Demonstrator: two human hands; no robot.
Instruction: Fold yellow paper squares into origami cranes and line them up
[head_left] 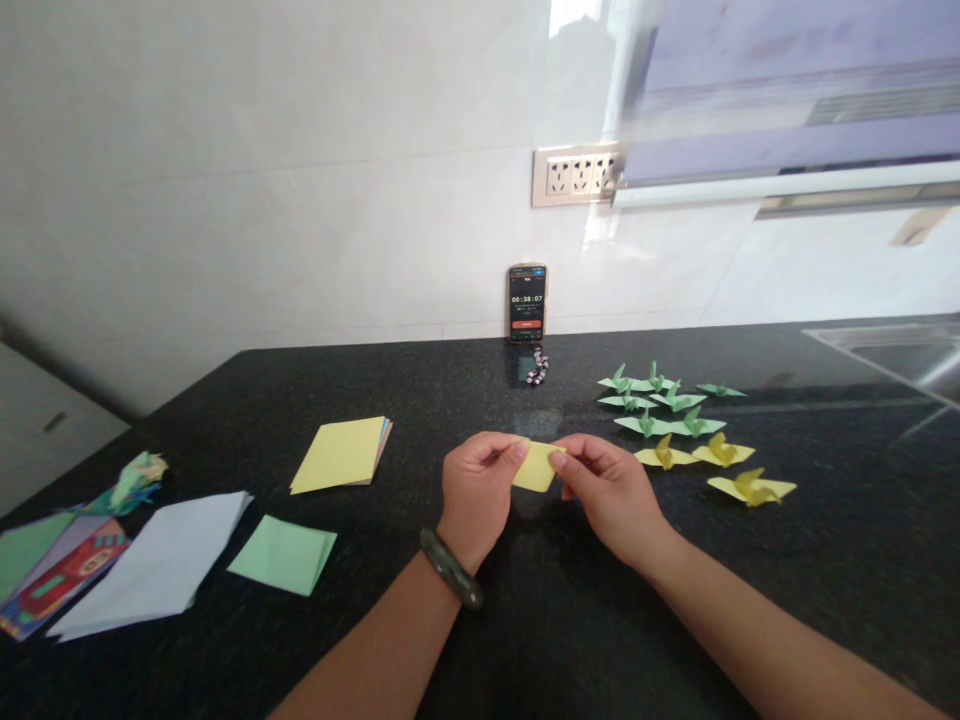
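Observation:
Between my two hands is a small folded piece of yellow paper [535,468], held up over the dark countertop. My left hand [480,488] pinches its left edge with the thumb on top; a dark green bangle [451,570] circles that wrist. My right hand [611,490] grips the upper right corner between thumb and curled fingers. To the right stand several green paper cranes [649,424] in rows, with yellow paper cranes [750,488] nearer to me. A stack of square paper [341,455], yellow on top, lies left of my hands.
A phone [527,303] showing a timer leans against the wall, with a beaded strap [537,367] before it. Green paper squares [285,555], white sheets [161,560], a colourful packet [67,580] and crumpled paper [137,480] lie at left. A cooktop edge [877,365] is at far right.

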